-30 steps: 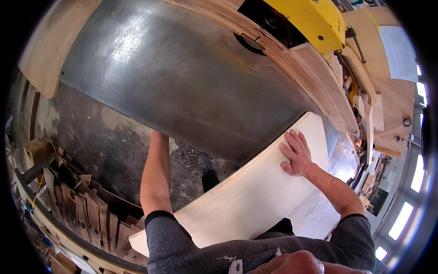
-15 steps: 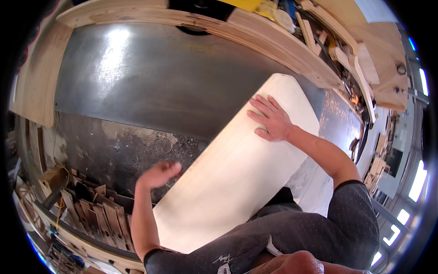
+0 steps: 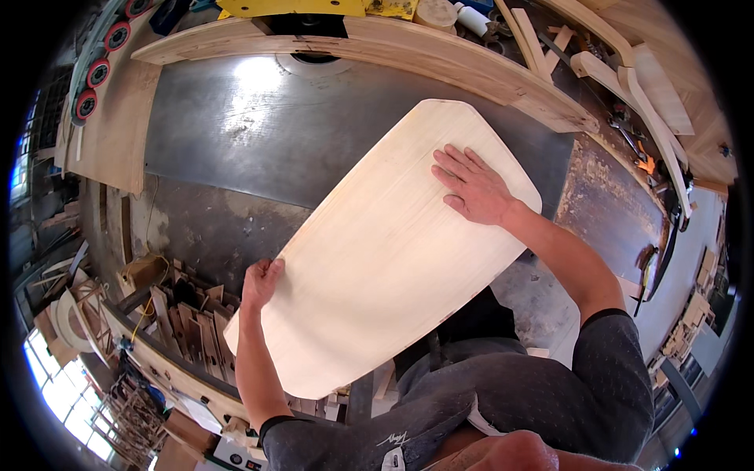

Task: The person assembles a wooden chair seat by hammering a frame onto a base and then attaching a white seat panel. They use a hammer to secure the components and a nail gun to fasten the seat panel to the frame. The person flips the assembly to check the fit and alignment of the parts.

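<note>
A pale wooden board with rounded corners lies slantwise before me, its far end over a dark metal machine table and its near end close to my body. My left hand grips the board's left edge, thumb on the upper face and fingers curled, partly hidden. Flat on the face near the far right end rests my right hand, its fingers stretched out and slightly apart. The board's underside is hidden.
Along the table's back runs a wooden fence with a dark gap above a round opening. Wood offcuts stand at the lower left. Curved wooden pieces and tools lie at the right back. Red-rimmed rollers line the far left.
My left hand has come down from the air onto the board's left edge. The board shows more of its face, and its near end has swung into view. My right hand stays on it.
</note>
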The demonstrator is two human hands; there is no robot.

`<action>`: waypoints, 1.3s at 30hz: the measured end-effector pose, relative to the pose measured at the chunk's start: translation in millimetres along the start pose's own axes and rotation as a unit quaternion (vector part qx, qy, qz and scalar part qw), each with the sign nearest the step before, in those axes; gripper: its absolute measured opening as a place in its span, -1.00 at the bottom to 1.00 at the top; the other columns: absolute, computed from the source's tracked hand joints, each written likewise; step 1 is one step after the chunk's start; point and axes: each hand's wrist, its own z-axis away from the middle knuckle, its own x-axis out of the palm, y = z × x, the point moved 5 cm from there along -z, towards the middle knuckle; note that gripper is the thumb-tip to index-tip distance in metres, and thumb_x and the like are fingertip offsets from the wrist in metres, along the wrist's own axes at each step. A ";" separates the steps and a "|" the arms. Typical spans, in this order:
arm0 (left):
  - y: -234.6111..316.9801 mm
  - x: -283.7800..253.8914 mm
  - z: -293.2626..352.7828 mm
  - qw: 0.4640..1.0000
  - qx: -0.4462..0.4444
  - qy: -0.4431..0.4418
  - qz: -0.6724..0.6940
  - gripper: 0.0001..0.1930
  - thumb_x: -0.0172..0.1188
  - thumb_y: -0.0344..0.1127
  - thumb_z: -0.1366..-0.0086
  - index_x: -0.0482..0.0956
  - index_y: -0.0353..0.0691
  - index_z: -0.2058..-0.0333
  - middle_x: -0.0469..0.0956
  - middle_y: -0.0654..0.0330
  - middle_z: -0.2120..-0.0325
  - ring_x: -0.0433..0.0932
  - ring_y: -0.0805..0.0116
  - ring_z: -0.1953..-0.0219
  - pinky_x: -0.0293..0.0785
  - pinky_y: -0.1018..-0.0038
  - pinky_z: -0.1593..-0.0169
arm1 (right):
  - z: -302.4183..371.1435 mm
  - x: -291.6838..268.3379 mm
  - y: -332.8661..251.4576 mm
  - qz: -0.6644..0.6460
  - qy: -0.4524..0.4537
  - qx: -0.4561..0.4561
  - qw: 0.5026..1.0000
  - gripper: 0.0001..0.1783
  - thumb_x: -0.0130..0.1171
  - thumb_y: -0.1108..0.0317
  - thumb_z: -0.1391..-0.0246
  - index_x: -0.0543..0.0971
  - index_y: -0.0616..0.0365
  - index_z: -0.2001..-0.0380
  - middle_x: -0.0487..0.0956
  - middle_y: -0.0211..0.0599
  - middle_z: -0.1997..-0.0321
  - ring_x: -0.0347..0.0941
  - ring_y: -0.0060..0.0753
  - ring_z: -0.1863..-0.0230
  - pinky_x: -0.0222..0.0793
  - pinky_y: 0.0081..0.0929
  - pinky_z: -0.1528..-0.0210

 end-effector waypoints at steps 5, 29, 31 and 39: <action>-7.9 -28.7 -26.1 0.995 -0.071 0.053 0.046 -0.56 0.46 -0.04 -0.25 0.59 -0.39 0.43 0.49 0.18 0.59 0.44 0.44 0.43 0.43 0.33 0.31 | -23.4 -2.8 0.3 0.004 0.020 0.013 1.000 -0.37 0.06 0.10 -0.33 0.35 0.03 -0.41 0.12 -0.30 -0.61 -0.08 -0.16 -0.63 -0.18 -0.09 -0.63; -221.6 49.9 195.0 0.496 -0.419 0.423 0.632 -0.32 0.26 0.05 -0.42 0.39 -0.35 -0.29 0.46 0.01 -0.25 0.47 0.01 -0.22 0.48 0.02 -0.29 | -118.3 -17.2 -24.4 -0.037 -0.027 -0.034 0.998 -0.32 0.15 0.05 -0.27 0.38 0.12 -0.38 0.13 -0.23 -0.61 -0.11 -0.12 -0.64 -0.19 -0.11 -0.63; -255.3 31.8 183.7 0.490 -0.398 0.403 0.662 -0.34 0.21 0.06 -0.45 0.36 -0.29 -0.32 0.42 0.04 -0.29 0.40 0.00 -0.29 0.38 0.00 -0.35 | -128.7 -19.5 -20.9 -0.057 -0.038 -0.056 0.996 -0.30 0.16 0.04 -0.27 0.38 0.15 -0.38 0.12 -0.23 -0.61 -0.12 -0.15 -0.65 -0.20 -0.13 -0.64; -269.2 -40.2 103.5 0.525 -0.315 0.395 0.685 -0.36 0.15 0.11 -0.48 0.35 -0.18 -0.34 0.37 0.08 -0.34 0.37 0.02 -0.32 0.42 0.01 -0.34 | -155.8 -5.7 -42.5 -0.049 -0.004 -0.080 0.996 -0.32 0.23 0.10 -0.24 0.41 0.22 -0.33 0.15 -0.22 -0.60 -0.07 -0.17 -0.64 -0.15 -0.14 -0.64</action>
